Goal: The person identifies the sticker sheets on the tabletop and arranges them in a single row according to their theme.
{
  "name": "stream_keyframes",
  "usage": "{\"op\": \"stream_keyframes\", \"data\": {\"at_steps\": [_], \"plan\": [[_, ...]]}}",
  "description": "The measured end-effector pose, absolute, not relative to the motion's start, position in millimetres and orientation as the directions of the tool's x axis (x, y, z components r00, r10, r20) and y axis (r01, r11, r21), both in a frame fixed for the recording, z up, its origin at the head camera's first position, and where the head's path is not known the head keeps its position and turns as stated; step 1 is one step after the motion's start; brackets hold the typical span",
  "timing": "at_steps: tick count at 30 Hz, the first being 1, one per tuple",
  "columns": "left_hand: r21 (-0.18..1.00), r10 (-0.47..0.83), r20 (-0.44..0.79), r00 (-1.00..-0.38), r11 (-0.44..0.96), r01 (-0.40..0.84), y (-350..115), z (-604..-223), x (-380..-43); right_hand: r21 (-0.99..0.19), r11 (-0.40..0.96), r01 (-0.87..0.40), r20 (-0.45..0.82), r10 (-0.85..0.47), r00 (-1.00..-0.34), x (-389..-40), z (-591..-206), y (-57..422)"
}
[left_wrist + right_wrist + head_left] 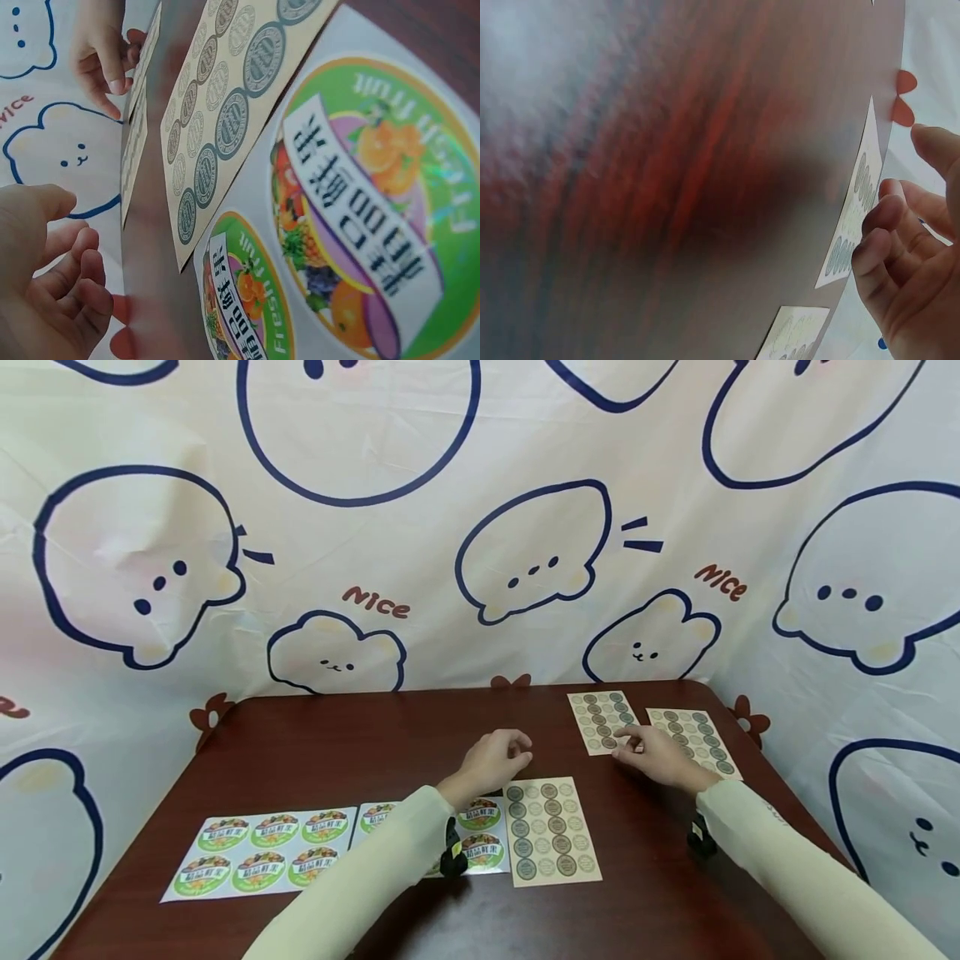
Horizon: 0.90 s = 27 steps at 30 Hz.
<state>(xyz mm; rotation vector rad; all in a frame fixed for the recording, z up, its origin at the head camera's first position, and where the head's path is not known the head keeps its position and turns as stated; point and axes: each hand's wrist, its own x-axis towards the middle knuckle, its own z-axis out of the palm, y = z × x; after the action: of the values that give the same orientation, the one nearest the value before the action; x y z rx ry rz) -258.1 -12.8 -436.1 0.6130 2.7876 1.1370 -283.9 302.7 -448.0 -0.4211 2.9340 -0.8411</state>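
My left hand [491,764] hovers above the table, fingers loosely curled around nothing, just beyond a beige sheet of round stickers [555,868]. In the left wrist view, the left hand's [52,285] thumb and fingers are apart. My right hand [660,756] is over the far right, fingertips by the lower corner of a second beige sticker sheet [587,724]. A third beige sheet [693,739] lies partly behind that hand. The right wrist view shows the right hand's [915,255] fingers bent loosely with nothing between them; whether they touch the paper I cannot tell.
Two white sheets of green fruit labels, a left one [247,852] and a right one [498,860], lie side by side on the dark red-brown table [337,743]. My left sleeve covers part of the right one. A patterned curtain [420,552] hangs behind the table.
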Motion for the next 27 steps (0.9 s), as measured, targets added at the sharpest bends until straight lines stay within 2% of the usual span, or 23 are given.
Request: {"op": "stream_keyframes", "data": {"at_steps": [27], "plan": [[0.657,0.381,0.068,-0.922,0.678,0.329,9,-442,-275,-0.481,0.870,-0.111,-0.059,-0.158,-0.986,-318,-447,320]]}}
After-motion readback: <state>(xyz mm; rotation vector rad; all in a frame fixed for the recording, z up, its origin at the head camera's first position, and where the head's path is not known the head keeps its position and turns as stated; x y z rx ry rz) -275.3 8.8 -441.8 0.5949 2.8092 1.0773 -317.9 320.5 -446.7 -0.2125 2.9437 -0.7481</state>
